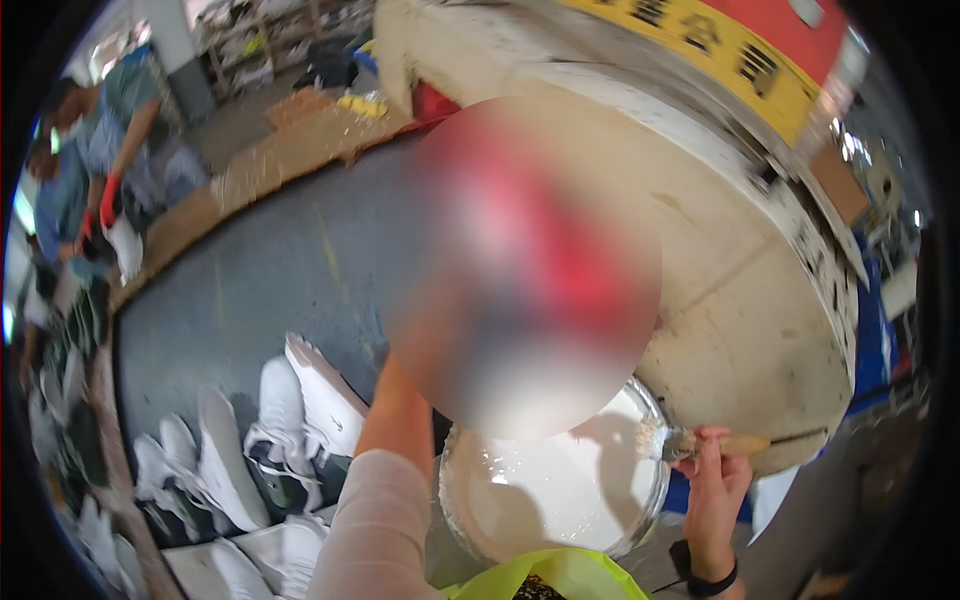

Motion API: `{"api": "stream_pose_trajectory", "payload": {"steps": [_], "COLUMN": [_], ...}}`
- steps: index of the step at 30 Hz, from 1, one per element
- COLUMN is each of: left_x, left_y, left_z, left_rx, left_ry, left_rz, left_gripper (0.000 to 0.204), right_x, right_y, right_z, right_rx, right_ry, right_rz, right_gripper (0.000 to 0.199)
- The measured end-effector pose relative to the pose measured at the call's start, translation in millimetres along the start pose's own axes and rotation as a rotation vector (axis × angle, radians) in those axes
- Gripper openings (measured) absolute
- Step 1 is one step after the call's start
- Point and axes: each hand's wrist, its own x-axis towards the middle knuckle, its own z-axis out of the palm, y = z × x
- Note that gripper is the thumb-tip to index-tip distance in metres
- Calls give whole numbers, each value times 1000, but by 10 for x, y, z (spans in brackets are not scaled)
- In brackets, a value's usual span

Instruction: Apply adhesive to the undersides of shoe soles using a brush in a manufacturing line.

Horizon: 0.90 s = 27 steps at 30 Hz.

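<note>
My right hand [716,480] is closed round the wooden handle of a paintbrush [652,440]. Its whitish bristles are over the right rim of a round basin [662,505] that holds white liquid [550,495]. From the lower edge my left forearm [396,425] reaches up and forward, past the basin's left side. A large round blur covers my left hand, so its fingers cannot be made out. Within that blur are red and white patches too smeared to name. Left of my forearm stand white lace-up sneakers [280,395], one leaning with its sole [328,400] showing.
A dark flat work surface [250,280] edged with brown board lies at left. Beyond it a person [125,130] in red gloves holds a white shoe. More shoes line the far left. A beige panel [740,300] rises at right, under a yellow and red banner [740,50].
</note>
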Motion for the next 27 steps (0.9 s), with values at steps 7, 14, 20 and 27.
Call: {"api": "stream_pose_trajectory", "payload": {"steps": [7, 14, 20, 27], "left_x": [-527, -2243, -2199, -2143], "left_y": [686, 371, -62, 299], "left_z": [-509, -2678, -2275, -2342], "left_rx": [1191, 958, 1453, 860], "left_ry": [12, 37, 29, 215], "left_rz": [516, -89, -125, -159], "left_gripper": [61, 63, 99, 58], "right_x": [96, 43, -108, -188], "right_y": [-119, -186, -126, -247], "right_z": [111, 10, 6, 204], "right_rx": [-78, 131, 191, 231], "right_ry": [-9, -267, -289, -307], "right_rz": [-8, -38, -15, -43], "right_gripper": [24, 19, 20, 21]}}
